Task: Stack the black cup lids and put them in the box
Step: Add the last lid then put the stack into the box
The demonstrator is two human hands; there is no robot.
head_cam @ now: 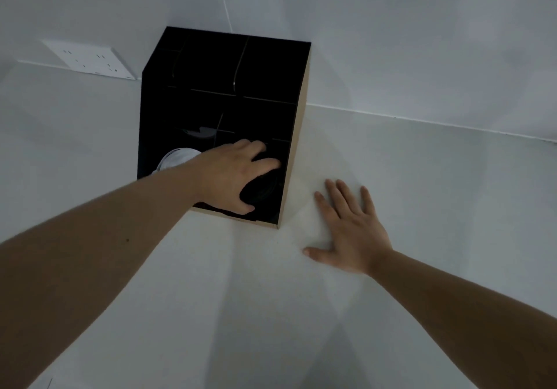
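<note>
A black box [297, 135] with inner dividers and tan edges stands on the white counter against the wall. My left hand [232, 174] reaches into its near right compartment and curls around a stack of black cup lids [263, 191], which is dark and hard to make out. White lids [174, 159] sit in the near left compartment, partly hidden by my forearm. My right hand [349, 228] lies flat on the counter to the right of the box, fingers spread, holding nothing.
The white counter [422, 207] meets white walls in a corner behind the box. A white wall socket plate [90, 60] sits to the box's left. The box's rear compartments look dark.
</note>
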